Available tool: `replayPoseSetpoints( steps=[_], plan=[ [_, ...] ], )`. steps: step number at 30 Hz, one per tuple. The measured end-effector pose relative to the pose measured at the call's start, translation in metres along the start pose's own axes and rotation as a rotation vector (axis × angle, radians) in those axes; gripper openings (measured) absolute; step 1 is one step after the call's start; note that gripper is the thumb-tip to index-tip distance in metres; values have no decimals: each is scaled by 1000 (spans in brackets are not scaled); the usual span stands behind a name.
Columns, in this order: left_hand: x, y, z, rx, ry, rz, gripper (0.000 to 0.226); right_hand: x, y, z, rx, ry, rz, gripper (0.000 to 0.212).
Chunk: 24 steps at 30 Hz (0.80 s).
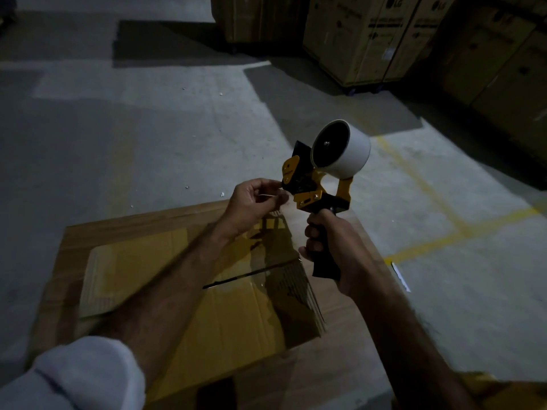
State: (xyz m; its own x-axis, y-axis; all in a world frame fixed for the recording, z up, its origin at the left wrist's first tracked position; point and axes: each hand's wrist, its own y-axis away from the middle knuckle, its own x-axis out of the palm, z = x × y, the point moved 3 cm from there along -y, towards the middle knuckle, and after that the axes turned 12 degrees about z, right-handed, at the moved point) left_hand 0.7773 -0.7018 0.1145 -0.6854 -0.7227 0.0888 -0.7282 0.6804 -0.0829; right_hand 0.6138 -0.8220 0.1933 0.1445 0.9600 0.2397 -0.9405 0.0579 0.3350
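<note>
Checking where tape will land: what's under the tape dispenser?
The cardboard box lies below the tape dispenser, not touching. The right hand and the left forearm cover part of its flaps; its inside is hidden.

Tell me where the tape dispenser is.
Head view, right of centre: the tape dispenser is raised above the cardboard box, its handle gripped by the right hand, the left hand pinching tape at its mouth.

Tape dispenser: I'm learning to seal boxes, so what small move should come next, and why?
Probably draw the tape end out a little with the left hand. It pinches the end at the mouth of the tape dispenser, the right hand grips the handle, and the dispenser is held above the cardboard box, not touching it.
</note>
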Motion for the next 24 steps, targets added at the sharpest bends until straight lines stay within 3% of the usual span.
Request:
replayPoseSetpoints(
  steps=[2,6,13,18,24],
  plan=[
    [3,0,1,6,-13,-68,18,2,-1,-1,-1,-7,-5,2],
    [1,-1,6,-17,-107,-175,20,4,-2,-4,7,-5,-3,9],
    [3,5,4,85,-348,-198,15,4,-2,-1,0,90,-9,13],
    [0,2,-4,100,-485,-166,26,7,-1,-3,-27,170,-8,18],
    [-2,-3,-15,90,-705,-15,37,8,1,-6,-34,199,-17,19]
  ],
)
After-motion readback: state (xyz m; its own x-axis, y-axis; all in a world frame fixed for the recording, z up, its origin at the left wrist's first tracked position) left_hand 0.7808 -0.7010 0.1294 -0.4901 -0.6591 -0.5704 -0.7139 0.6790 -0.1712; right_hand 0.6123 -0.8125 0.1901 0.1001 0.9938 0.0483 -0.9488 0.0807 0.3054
